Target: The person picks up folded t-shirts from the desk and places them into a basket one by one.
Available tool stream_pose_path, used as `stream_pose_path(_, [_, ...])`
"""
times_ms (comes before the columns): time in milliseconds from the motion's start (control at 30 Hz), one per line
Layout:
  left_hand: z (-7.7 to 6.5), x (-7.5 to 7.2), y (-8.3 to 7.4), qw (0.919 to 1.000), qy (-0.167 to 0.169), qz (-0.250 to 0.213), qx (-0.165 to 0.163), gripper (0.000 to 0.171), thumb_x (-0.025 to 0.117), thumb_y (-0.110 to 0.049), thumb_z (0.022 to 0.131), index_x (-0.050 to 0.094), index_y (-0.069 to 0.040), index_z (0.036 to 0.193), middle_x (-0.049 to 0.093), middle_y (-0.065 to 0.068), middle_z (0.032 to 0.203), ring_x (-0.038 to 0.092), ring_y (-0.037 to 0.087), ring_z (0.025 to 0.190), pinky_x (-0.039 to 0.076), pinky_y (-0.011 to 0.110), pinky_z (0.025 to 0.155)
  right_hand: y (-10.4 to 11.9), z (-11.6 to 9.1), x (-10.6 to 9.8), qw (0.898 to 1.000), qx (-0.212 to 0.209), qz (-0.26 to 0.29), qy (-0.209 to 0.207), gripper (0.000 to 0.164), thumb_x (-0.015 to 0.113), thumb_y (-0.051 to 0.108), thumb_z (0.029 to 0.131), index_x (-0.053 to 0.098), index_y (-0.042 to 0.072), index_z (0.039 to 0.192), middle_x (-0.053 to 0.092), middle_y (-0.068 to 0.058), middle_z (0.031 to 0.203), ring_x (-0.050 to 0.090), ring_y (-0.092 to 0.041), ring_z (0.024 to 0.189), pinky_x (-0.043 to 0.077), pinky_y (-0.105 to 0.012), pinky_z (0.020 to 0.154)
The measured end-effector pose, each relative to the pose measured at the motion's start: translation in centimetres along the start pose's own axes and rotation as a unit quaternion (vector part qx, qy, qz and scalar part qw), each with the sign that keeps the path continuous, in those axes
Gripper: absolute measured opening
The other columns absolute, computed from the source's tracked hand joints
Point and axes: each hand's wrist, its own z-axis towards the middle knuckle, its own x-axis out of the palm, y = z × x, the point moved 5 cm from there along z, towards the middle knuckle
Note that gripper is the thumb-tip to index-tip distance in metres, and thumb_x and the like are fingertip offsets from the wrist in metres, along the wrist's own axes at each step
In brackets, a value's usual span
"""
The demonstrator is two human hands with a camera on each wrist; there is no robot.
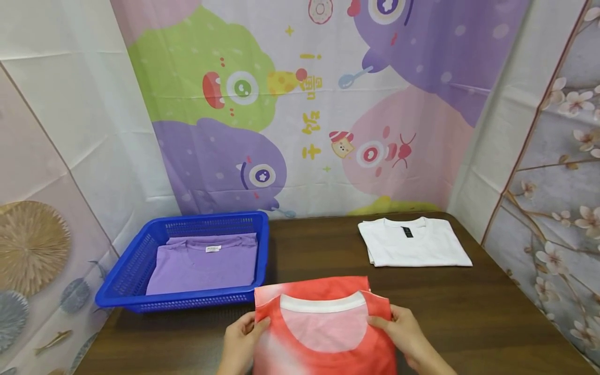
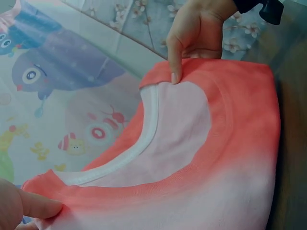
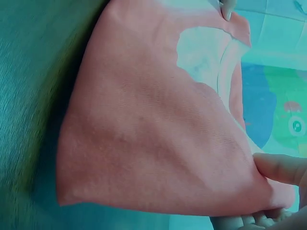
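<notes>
A folded red and white T-shirt (image 1: 323,333) is held up at the front of the table, its round white-banded neckline facing up. My left hand (image 1: 245,333) pinches its left shoulder edge, thumb on top. On the opposite shoulder my right hand (image 1: 405,332) pinches the cloth the same way. In the left wrist view the T-shirt (image 2: 230,134) hangs between both hands, with the right hand (image 2: 199,31) at the far shoulder. The right wrist view shows the T-shirt (image 3: 139,120) close up, the right thumb pressing beside the collar. Its lower part falls outside the head view.
A blue plastic basket (image 1: 126,301) stands at the left of the brown table (image 1: 469,317), with a folded purple T-shirt (image 1: 206,268) inside. A folded white T-shirt (image 1: 414,245) lies at the back right. A printed curtain (image 1: 309,182) hangs behind the table.
</notes>
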Motion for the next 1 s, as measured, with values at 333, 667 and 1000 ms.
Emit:
stream_pose_path(333, [-0.6,-3.0,0.0,0.9981,-0.02,0.059,0.003,0.028,0.064,-0.009,0.09,0.064,0.011,0.109,0.074,0.021,0.096,0.057,-0.008,0.071,0.048,0.015,0.069,1.3,-1.4,1.8,0.998,-0.032,0.033,0.049,0.035,0.069,0.009,0.082,0.063,-0.012,0.108,0.071,0.0,0.076,0.062,-0.008,0.065,0.052,-0.024,0.063])
stream_pose_path(667, [-0.7,-6.3,0.9,0.9973,-0.05,0.046,-0.03,0.036,0.065,-0.013,0.091,0.06,0.012,0.116,0.076,0.008,0.092,0.059,-0.009,0.074,0.048,0.011,0.071,2.4,-1.9,4.6,0.992,-0.062,0.062,0.095,0.036,0.069,0.008,0.082,0.06,-0.016,0.108,0.072,-0.008,0.083,0.062,-0.005,0.066,0.053,-0.023,0.064])
stream_pose_path(1000, [-0.3,-9.1,-0.4,0.9908,-0.075,0.112,0.009,0.033,0.06,-0.013,0.094,0.06,0.01,0.118,0.073,-0.006,0.086,0.055,-0.012,0.074,0.045,0.01,0.071,4.5,-2.1,6.9,0.991,-0.082,0.071,0.075,0.033,0.071,0.007,0.079,0.064,-0.013,0.104,0.071,-0.011,0.084,0.061,-0.009,0.068,0.052,-0.024,0.064])
